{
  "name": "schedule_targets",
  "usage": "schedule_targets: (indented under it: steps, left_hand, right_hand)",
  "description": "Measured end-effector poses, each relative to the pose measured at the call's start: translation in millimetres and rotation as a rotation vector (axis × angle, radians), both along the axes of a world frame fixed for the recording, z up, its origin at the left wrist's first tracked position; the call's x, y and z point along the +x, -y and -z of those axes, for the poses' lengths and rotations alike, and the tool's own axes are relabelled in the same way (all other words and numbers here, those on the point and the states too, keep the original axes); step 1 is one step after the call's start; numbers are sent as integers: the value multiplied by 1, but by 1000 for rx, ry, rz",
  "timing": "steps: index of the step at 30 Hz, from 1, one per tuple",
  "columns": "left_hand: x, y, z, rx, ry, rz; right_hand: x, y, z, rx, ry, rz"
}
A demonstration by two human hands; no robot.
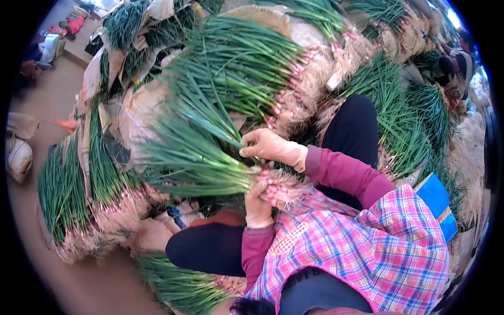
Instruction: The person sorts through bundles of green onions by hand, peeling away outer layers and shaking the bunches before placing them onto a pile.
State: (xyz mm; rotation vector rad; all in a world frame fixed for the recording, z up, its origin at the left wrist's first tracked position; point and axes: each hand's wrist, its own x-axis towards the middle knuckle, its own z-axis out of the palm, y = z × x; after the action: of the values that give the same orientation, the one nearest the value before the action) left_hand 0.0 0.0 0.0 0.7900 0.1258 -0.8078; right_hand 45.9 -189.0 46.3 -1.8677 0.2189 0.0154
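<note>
In lap: onion bunch (199, 163) clamped by left hand (258, 202), pinched by right hand (270, 147).
Risk: loose stalks could slip w/ weak grip near roots.

No legible writing anywhere in the frame.

The only hint of lettering is a few pale, blurred marks on the dark garment (310, 281) at the bottom centre, under the pink plaid apron (388, 247); they are too smeared and cut off to make out. The orange dotted patch on the apron's edge is a pattern, not letters. The blue item (438, 202) at the right, the sacks (18, 157) at the left edge and the wrappings around the scallion bundles (236, 68) show no label, brand or number that can be read.
</note>
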Motion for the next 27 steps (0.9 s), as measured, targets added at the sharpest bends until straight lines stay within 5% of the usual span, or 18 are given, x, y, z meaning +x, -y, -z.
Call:
schedule_targets:
  steps: [1, 2, 3, 4, 7, 9, 12, 13, 16, 19, 23, 27]
  left_hand:
    - [7, 1, -18, -29, -2, -4]
    - [8, 9, -33, -114, 71, -107]
    - [-38, 60, -34, -137, -102, -272]
    - [-28, 56, -32, -134, -93, -259]
    - [-9, 28, -30, -102, -72, -177]
    - [-10, 28, -31, -126, -92, -186]
    - [-9, 39, -43, -164, -34, -273]
    - [-10, 41, -50, -176, -45, -295]
    - [-3, 35, -44, -259, 33, -263]
    - [-1, 30, -43, -323, 20, -198]
    - [-1, 29, -42, -244, -8, -138]
    - [1, 25, -27, -266, -134, -67]
  right_hand:
    - [5, -1, -21, 144, 103, 68]
    - [1, 19, -44, 370, -238, 147]
    - [-30, 92, -43, 34, 29, 170]
    - [-17, 127, -48, -25, 342, 176]
    - [-17, 218, -142, -201, -30, 429]
    - [-8, 274, -153, -915, -15, 548]
    - [-9, 266, -136, -987, 151, 444]
    - [-11, 235, -114, -497, 210, 394]
    - [-1, 132, -42, -903, -138, 67]
    - [25, 95, 30, -1070, -75, 184]
    - [-8, 55, 8, -753, 75, 417]
    - [-53, 5, 19, -193, 282, 173]
